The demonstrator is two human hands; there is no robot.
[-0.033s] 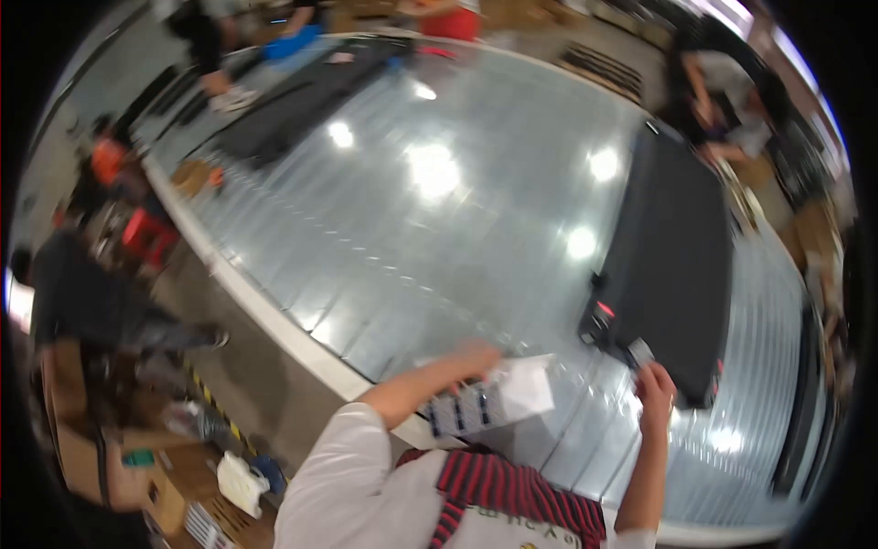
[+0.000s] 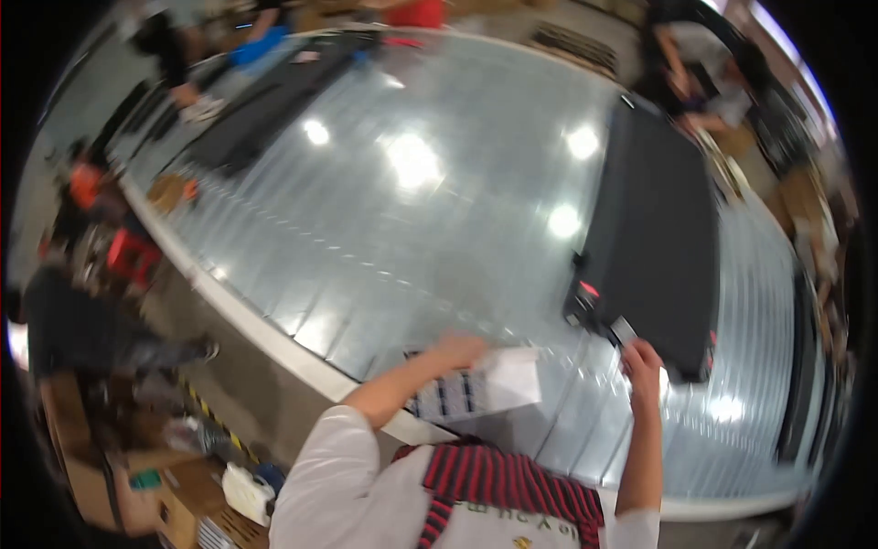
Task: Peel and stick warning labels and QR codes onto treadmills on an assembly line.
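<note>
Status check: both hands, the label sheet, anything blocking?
Left hand on the label sheet, flat on the shiny table. Right hand pinching a small tag at the black case. Nothing between them.

Bare table [image 2: 412, 229] left of black case [image 2: 654, 238]

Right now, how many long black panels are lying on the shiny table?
2. One black panel lies at the right, near the right hand; another black panel lies at the far left end. More may lie beyond the blurred edges.

A white label sheet [image 2: 476, 389] with dark squares is held at six o'clock; a small label [image 2: 623, 330] is seen at four.
</note>
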